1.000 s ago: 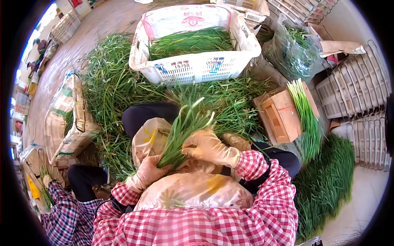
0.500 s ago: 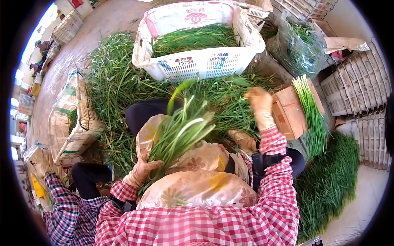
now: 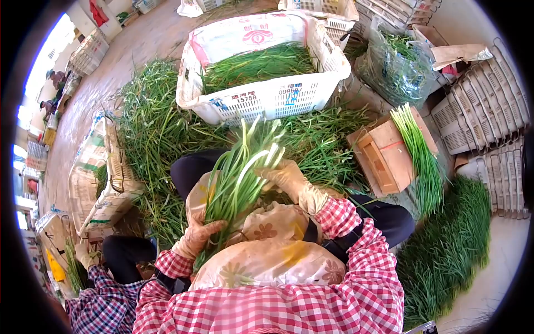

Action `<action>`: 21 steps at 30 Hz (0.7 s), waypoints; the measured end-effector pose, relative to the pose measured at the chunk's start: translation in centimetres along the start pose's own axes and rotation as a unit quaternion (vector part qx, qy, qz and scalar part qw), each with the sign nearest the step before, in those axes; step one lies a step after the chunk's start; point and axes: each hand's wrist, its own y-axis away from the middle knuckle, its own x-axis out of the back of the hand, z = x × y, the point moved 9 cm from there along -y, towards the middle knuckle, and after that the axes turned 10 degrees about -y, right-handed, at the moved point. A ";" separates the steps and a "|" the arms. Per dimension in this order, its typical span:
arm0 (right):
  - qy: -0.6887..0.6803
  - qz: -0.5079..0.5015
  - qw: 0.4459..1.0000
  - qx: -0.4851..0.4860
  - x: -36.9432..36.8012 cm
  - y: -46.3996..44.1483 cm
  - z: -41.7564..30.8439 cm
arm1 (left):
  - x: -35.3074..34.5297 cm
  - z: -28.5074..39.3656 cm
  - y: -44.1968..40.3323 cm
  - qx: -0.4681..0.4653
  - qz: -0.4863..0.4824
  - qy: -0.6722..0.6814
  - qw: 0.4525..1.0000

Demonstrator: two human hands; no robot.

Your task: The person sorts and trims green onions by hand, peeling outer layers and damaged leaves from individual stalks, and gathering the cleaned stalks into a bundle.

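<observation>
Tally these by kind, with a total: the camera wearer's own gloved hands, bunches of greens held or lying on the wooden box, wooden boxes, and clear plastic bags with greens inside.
Wearer's gloved hands: 2 (left hand, right hand)
Bunches of greens: 2 (held bunch, bunch on the box)
Wooden box: 1
Clear plastic bag: 1
Total: 6

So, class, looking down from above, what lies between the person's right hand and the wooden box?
In the head view, a spread of loose green leaves shows between the right hand and the wooden box.
</observation>
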 end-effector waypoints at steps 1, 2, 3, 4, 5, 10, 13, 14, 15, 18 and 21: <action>0.008 0.016 1.000 0.000 0.6 -0.8 0.7 | 0.4 -0.5 -0.2 -0.004 -0.017 0.018 1.000; -0.046 -0.018 0.999 0.019 0.6 -1.2 1.0 | 0.9 -1.0 -0.4 -0.008 -0.034 0.036 0.999; -0.076 -0.039 0.996 0.027 0.6 -1.4 1.3 | 0.9 -1.1 -0.6 -0.011 -0.048 0.056 0.997; -0.099 -0.077 0.991 0.048 0.5 -1.2 1.3 | 0.8 -1.1 -0.8 -0.011 -0.057 0.072 0.996; -0.124 -0.115 0.983 0.068 0.3 -0.8 1.4 | 0.6 -1.2 -1.0 -0.010 -0.062 0.086 0.994; -0.167 -0.276 0.917 0.233 -2.2 1.6 -1.1 | -1.1 -0.9 -1.5 0.006 -0.087 0.142 0.986; -0.052 -0.205 0.954 0.211 -0.8 1.0 -1.2 | -1.3 -1.6 -1.5 0.024 -0.092 0.159 0.983; -0.078 -0.183 0.966 0.162 0.0 0.7 -1.0 | -1.2 -2.0 -1.5 0.033 -0.088 0.158 0.983; -0.190 -0.089 0.974 0.081 1.4 0.5 -0.5 | -0.9 -2.8 -1.4 0.051 -0.084 0.135 0.986; -0.268 -0.010 0.951 0.154 6.2 -0.2 -2.7 | -1.8 -1.1 -0.6 0.041 -0.058 0.114 0.991; -0.247 0.049 0.923 0.289 10.9 1.2 -5.9 | -1.7 -0.1 0.1 0.045 -0.005 0.066 0.997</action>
